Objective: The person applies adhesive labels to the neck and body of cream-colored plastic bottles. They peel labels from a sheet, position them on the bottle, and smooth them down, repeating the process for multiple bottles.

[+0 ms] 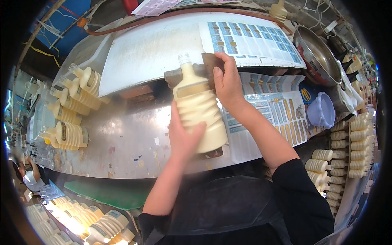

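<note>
Hands apart, the left hand clasps a cream, ribbed bottle with a clear neck over a grey metal surface, while the right hand pinches a flat brown piece beside the bottle's shoulder, near white sheets of blue-and-gold labels.

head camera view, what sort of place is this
Likely a bottle-decorating workshop: rows of matching cream bottles at the right, sheets of printed blue strips that look like labels, and a worn metal worktop.
</note>
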